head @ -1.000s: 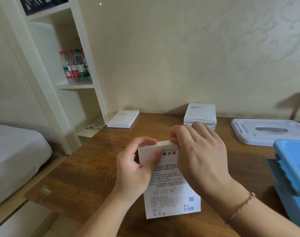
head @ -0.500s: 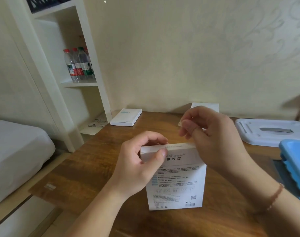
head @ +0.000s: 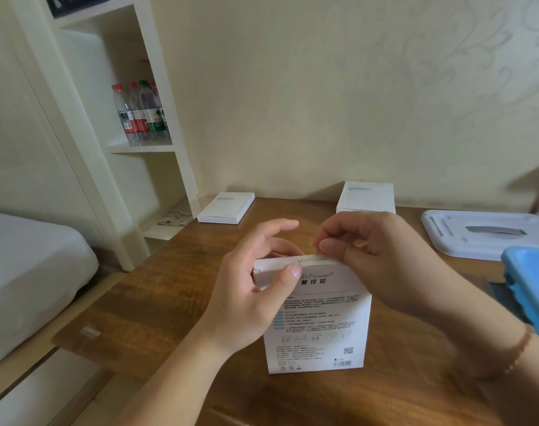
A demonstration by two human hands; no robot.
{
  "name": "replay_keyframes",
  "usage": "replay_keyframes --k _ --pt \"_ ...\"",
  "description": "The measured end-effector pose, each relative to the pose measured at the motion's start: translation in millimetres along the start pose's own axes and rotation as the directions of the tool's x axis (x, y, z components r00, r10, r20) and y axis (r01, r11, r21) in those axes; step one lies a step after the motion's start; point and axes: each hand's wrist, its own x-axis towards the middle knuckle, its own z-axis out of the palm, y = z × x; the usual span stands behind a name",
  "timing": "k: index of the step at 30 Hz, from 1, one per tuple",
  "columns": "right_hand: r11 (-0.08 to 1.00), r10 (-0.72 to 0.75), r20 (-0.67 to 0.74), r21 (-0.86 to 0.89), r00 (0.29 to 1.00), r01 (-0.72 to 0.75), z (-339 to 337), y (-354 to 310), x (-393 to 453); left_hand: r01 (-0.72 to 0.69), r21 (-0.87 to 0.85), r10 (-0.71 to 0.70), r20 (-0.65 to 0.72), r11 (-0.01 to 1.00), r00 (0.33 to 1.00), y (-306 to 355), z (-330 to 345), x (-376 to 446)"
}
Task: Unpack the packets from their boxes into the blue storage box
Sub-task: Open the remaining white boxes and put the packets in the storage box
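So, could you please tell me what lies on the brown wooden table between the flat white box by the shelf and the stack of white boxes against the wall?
In the head view, nothing: only bare wooden table separates the flat white box from the stack of white boxes.

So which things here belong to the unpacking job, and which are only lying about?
Job:
upright box, held by left hand and right hand
flat box
stacked boxes
blue storage box
white lid

Lying about:
water bottles
shelf unit
bed
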Motion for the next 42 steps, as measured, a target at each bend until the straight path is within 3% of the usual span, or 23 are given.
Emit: replay_keyframes --k 6,11,17,21,23,25,28,32,35,42 --pt "0.998 -0.026 0.084 -0.049 0.996 0.031 -5.0 -1.8 -0.1 -0.100 0.119 0.097 0.031 0.988 0.995 -0.8 0.6 1.9" --pt "0.997 -0.008 0.141 -0.080 0.990 0.020 -9.5 -1.1 -0.5 -0.097 0.193 0.083 0.081 0.976 0.993 -2.1 -3.1 3.0" --pt "0.996 -0.035 0.087 -0.082 0.996 0.042 -10.7 4.9 -4.5 -0.091 0.215 0.070 0.104 0.972 0.992 -1.2 -5.9 2.1" --pt "0.996 -0.069 0.003 0.052 0.998 0.068 -15.8 8.8 -20.0 -0.123 0.318 0.089 0.119 0.940 0.989 -0.6 -9.2 3.0" --pt "0.997 -0.066 -0.102 0.027 0.993 0.069 -19.1 9.7 -25.2 -0.160 0.378 0.113 0.144 0.912 0.983 -0.1 -11.0 4.5" --pt "0.993 -0.086 -0.121 -0.091 0.989 0.075 -23.6 5.0 -26.8 -0.196 0.411 0.137 0.168 0.890 0.976 1.1 -12.3 4.7" --pt "0.901 -0.171 0.020 -0.402 0.985 0.165 -31.2 -8.9 -21.3 -0.145 0.403 0.102 0.126 0.904 0.987 3.0 -9.4 1.3" --pt "0.713 -0.146 0.280 -0.635 0.949 0.298 -39.5 -30.1 -6.3 0.028 0.234 0.007 -0.150 0.972 0.989 1.0 8.2 -11.3" --pt "0.635 -0.118 0.397 -0.675 0.910 0.376 -42.6 -40.1 0.8 0.127 0.077 -0.102 -0.267 0.989 0.958 -2.0 23.9 -21.3" --pt "0.530 -0.181 0.543 -0.648 0.820 0.546 -53.1 -37.1 13.5 0.079 -0.050 -0.091 -0.308 0.996 0.947 -10.9 32.6 -23.4"
